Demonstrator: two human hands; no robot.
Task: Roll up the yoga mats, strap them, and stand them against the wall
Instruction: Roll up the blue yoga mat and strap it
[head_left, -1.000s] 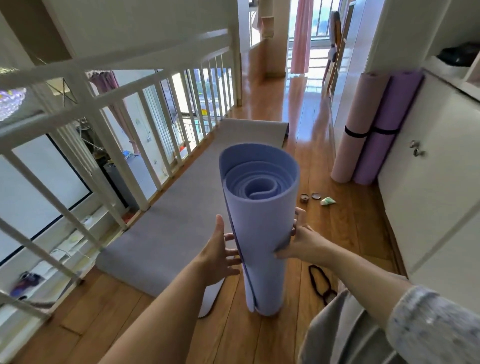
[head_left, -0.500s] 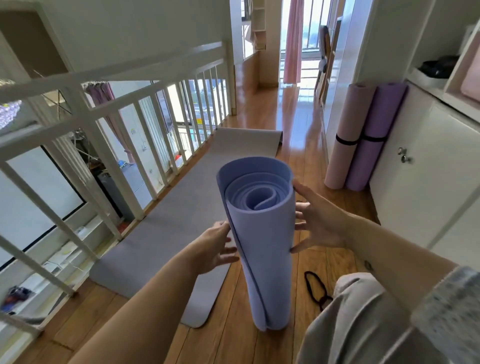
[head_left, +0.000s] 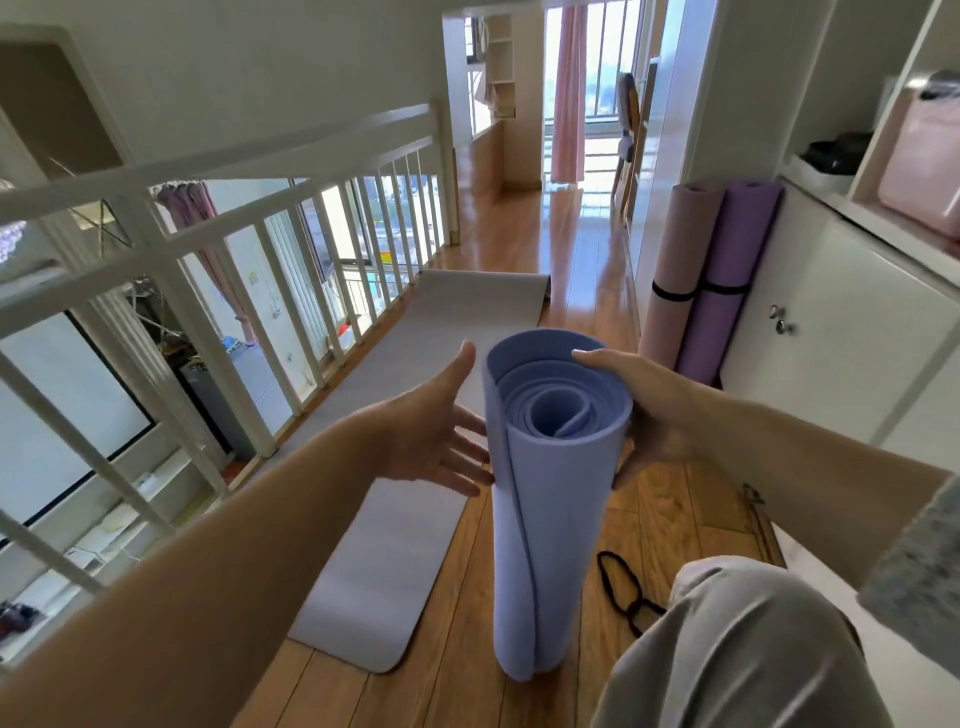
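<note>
Two hands are tending the rolled blue mat (head_left: 550, 519), which is standing on end on the wooden floor (head_left: 675, 519), just in front of the person's knee. A second ago both palms were cupping the roll at mid-height. Now the right hand (head_left: 649, 410) is sitting higher, its thumb hooking over the top rim while the rest wraps round the far side, so it is clamping the outer layer. How tightly those hidden fingers are curling I cannot quite tell. The left hand (head_left: 431, 431) is hovering flat with its fingers (head_left: 467, 452) apart, the tips just brushing the roll's left flank beside the loose seam. The spiral is also looking rounder and more even than before, so I judge the person is squaring up the coil and pinning it closed. That is leaving the strapping still to do: the black strap (head_left: 621, 590) is lying on the floor near the roll's base. The pink mat (head_left: 675, 280) and purple mat (head_left: 727, 280) are already leaning banded by the cabinet (head_left: 841, 332), and the grey mat (head_left: 384, 566) is still lying flat.
</note>
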